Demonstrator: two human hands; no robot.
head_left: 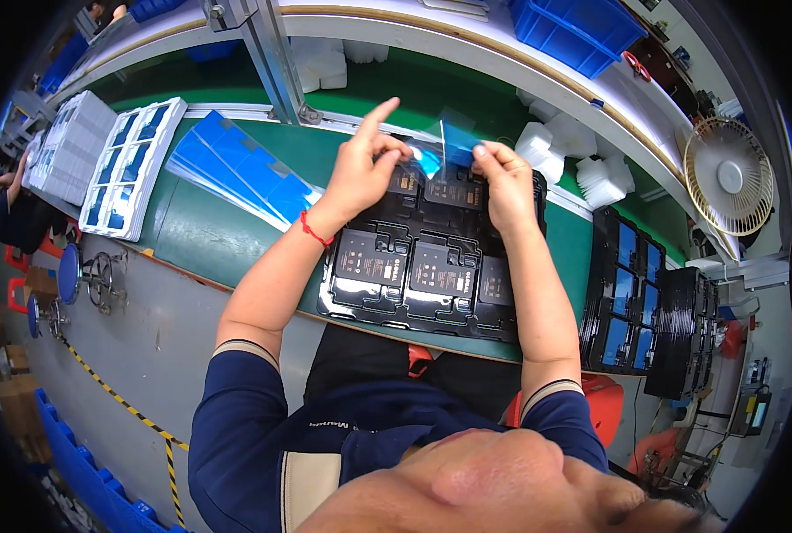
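Note:
Over the far part of a black moulded tray (pixel 414 317), both hands are raised with thin film between them. My right hand (pixel 510 182) pinches a translucent blue film sheet (pixel 461 145) between thumb and fingers. My left hand (pixel 367 169) has its index finger stretched out, while thumb and another finger close on a small shiny blue film piece (pixel 426 162). The two films come close together; I cannot tell whether they are joined. Flat black rectangular packs (pixel 369 259) with printed faces lie in the tray's pockets, some covered by my right forearm.
Overlapping blue film strips (pixel 236 164) lie left of the tray. Beyond them stand a white tray (pixel 112 226) with blue pieces and stacked white trays (pixel 69 142). At right are black trays (pixel 602 342) with blue pieces, plus a fan (pixel 729 175). A shelf (pixel 414 25) runs behind the table.

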